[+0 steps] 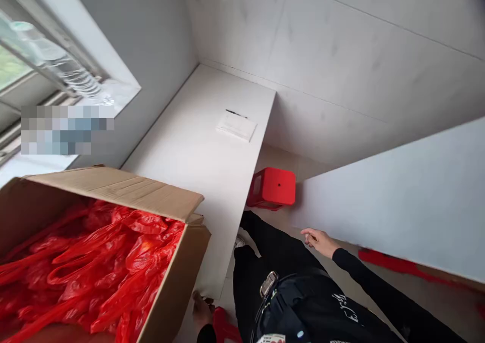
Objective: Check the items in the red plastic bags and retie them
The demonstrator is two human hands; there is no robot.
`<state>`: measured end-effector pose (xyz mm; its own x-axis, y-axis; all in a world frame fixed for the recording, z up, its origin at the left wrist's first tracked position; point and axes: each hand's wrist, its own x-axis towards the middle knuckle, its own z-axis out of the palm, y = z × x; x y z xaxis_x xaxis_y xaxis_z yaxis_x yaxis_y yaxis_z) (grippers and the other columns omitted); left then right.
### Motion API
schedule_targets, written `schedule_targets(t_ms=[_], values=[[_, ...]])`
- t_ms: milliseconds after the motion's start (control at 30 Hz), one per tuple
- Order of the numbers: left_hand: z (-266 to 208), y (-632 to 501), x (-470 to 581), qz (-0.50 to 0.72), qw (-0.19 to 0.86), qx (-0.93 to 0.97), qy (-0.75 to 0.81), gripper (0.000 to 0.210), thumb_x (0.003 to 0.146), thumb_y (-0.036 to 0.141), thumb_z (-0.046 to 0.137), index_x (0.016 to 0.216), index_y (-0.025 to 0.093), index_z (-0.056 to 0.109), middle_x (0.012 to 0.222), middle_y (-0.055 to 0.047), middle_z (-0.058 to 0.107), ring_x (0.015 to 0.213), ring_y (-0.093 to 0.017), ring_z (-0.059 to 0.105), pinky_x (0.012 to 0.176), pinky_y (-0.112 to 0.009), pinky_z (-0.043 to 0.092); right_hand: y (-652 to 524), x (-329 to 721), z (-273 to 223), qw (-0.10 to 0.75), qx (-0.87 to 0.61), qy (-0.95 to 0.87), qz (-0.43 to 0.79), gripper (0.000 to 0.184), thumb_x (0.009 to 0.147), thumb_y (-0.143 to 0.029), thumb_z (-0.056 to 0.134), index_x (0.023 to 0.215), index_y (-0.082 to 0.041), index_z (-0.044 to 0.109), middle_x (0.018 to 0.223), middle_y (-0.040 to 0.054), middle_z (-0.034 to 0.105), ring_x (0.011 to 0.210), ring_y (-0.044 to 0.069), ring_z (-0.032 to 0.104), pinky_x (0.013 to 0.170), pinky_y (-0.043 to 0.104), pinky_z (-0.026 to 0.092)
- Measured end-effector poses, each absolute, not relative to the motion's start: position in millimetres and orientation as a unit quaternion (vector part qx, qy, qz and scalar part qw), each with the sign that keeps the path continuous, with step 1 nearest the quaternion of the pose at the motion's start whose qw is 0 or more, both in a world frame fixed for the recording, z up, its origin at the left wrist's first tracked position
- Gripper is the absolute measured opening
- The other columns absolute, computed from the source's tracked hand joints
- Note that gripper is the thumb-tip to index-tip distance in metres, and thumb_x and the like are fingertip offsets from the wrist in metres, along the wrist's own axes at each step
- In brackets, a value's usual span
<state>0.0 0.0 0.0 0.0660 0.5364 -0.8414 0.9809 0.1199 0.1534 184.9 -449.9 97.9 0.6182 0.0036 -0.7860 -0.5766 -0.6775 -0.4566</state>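
Observation:
My right hand [319,241] hangs free at my side over the floor, fingers loosely apart and holding nothing, in a black sleeve. My left hand [201,308] is low beside the bottom corner of an open cardboard box [170,282] and touches something red [223,325] at the frame's lower edge; whether it grips it is unclear. The box rests on a white desk [204,156] and is filled with red plastic bags [94,262]. My black-clothed legs stand between the desk and a white panel.
A red plastic stool [273,187] stands on the floor by the desk's edge. A white pad with a pen [237,126] lies far on the desk. A window [41,75] is at the left, a white panel [397,201] at the right.

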Motion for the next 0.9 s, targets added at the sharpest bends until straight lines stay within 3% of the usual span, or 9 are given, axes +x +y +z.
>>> schedule_targets(t_ms=[133,367,600,900], values=[[12,-7,1,-0.299,0.451,0.553,0.634,0.032,0.099,0.043,0.052,0.109,0.014,0.062,0.087,-0.002,0.066,0.068,-0.014,0.064,0.064,-0.03,0.056,-486,126,104,0.357,-0.803,0.213,0.427,0.031,0.101,-0.042,0.055,0.114,-0.015,0.062,0.09,0.0023,0.067,0.072,0.015,0.064,0.073,0.034,0.056],[39,-58,-22,-0.271,0.471,0.583,0.604,0.032,0.099,0.041,0.053,0.114,0.014,0.061,0.092,-0.004,0.067,0.072,-0.014,0.065,0.067,-0.031,0.056,-547,81,84,0.368,-0.789,0.21,0.445,0.03,0.1,-0.039,0.057,0.117,-0.015,0.061,0.1,0.0047,0.067,0.082,0.017,0.066,0.077,0.037,0.057],[42,-190,-45,-0.29,0.458,0.622,0.566,0.027,0.098,0.037,0.056,0.112,0.014,0.061,0.087,-0.002,0.065,0.064,-0.011,0.06,0.059,-0.027,0.052,-667,32,85,0.4,-0.783,0.182,0.441,0.029,0.1,-0.039,0.057,0.116,-0.016,0.063,0.091,0.0023,0.067,0.078,0.016,0.065,0.078,0.036,0.055],[52,-389,-116,-0.321,0.494,0.689,0.421,0.025,0.097,0.035,0.057,0.109,0.014,0.064,0.083,-0.001,0.067,0.071,-0.015,0.065,0.068,-0.032,0.056,-897,-84,110,0.361,-0.783,0.368,0.348,0.022,0.1,-0.035,0.058,0.108,-0.015,0.064,0.095,0.0033,0.067,0.072,0.013,0.064,0.065,0.028,0.057]])
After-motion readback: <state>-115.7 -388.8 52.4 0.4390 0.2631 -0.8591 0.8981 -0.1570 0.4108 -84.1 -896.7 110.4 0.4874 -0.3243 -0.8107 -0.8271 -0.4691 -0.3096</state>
